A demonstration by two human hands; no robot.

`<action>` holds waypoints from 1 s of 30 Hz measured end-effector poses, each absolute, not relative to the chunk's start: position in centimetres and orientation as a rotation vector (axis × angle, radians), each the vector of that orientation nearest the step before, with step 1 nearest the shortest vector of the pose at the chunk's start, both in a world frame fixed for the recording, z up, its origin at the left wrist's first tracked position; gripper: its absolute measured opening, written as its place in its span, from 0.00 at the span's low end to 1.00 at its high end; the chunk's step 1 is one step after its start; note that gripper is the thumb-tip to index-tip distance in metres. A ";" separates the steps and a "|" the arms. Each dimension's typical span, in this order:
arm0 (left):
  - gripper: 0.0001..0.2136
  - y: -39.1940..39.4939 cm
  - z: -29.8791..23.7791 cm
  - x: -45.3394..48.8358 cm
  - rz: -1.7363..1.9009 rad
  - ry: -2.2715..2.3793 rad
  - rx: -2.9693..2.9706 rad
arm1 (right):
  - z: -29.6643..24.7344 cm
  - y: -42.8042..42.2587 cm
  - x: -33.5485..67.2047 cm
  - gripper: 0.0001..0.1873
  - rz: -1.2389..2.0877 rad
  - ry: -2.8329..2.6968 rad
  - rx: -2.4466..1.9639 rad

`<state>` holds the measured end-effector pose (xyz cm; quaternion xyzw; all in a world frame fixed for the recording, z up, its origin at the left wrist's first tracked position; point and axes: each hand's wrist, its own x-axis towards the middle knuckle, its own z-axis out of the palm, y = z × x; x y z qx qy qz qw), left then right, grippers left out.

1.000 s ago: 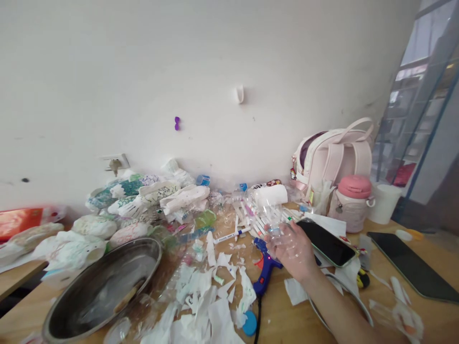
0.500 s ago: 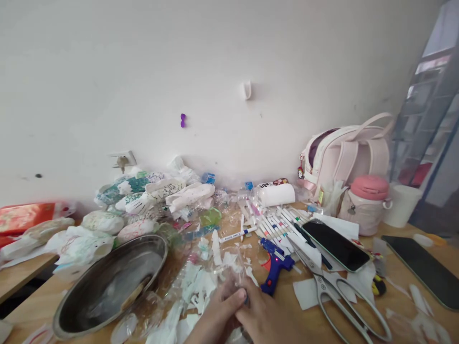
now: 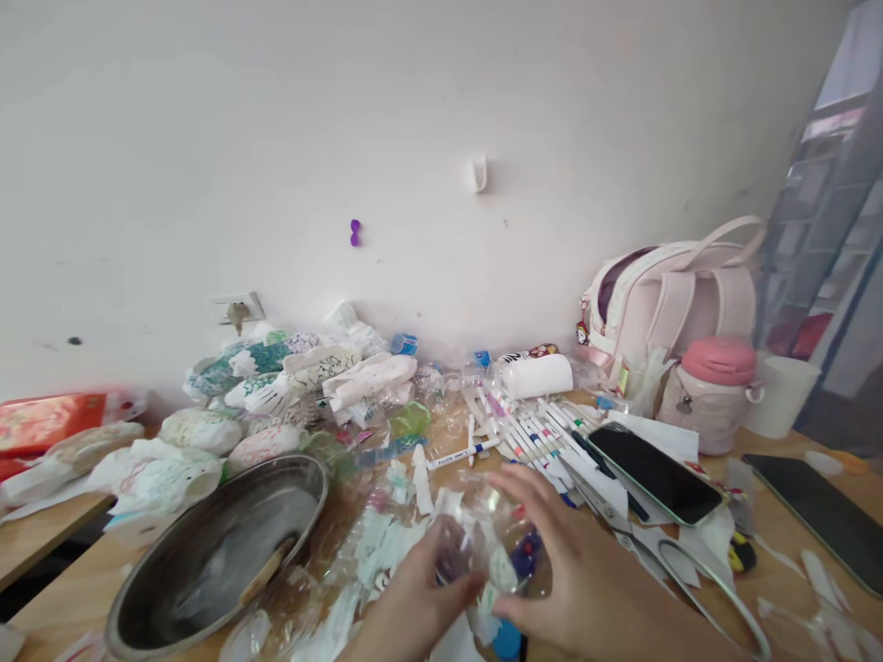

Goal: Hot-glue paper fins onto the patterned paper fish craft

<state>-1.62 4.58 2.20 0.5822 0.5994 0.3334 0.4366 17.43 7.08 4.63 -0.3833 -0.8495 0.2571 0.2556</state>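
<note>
Between my hands is a crumpled clear plastic bottle (image 3: 487, 542), with a blue cap (image 3: 507, 639) at its lower end. My left hand (image 3: 431, 593) is closed on the bottle's left side. On the other side my right hand (image 3: 569, 552) is spread wide, thumb and fingers apart, curved around the plastic; whether it touches is unclear. A blue glue gun (image 3: 528, 553) shows through the plastic, partly hidden by the right hand. White paper scraps (image 3: 386, 542) lie under and left of the hands.
A metal basin (image 3: 207, 561) stands at left, with paper-wrapped shapes (image 3: 200, 429) behind it. Markers (image 3: 531, 432), scissors (image 3: 662, 552), a phone (image 3: 655, 473) and a dark tablet-like device (image 3: 818, 515) lie right. Farther back are a backpack (image 3: 676, 303) and a pink-lidded flask (image 3: 714, 395).
My hands were pressed together over the plastic. They have since parted, the right hand moving right and opening wide, and more of the bottle shows. The view has shifted slightly.
</note>
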 end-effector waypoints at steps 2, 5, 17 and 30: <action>0.16 4.1 3.4 -0.9 0.633 1.459 1.622 | 5.2 7.4 18.4 0.47 0.685 -2.459 -1.013; 0.17 3.8 5.1 0.3 0.445 1.478 1.811 | 5.7 7.5 19.7 0.48 0.670 -2.584 -1.079; 0.27 6.4 6.2 2.9 0.307 1.721 2.234 | 7.3 10.1 23.2 0.35 0.617 -2.499 -1.248; 0.18 8.1 2.5 -0.7 -0.031 2.053 2.179 | 3.7 20.3 21.5 0.35 -0.173 -2.412 -1.617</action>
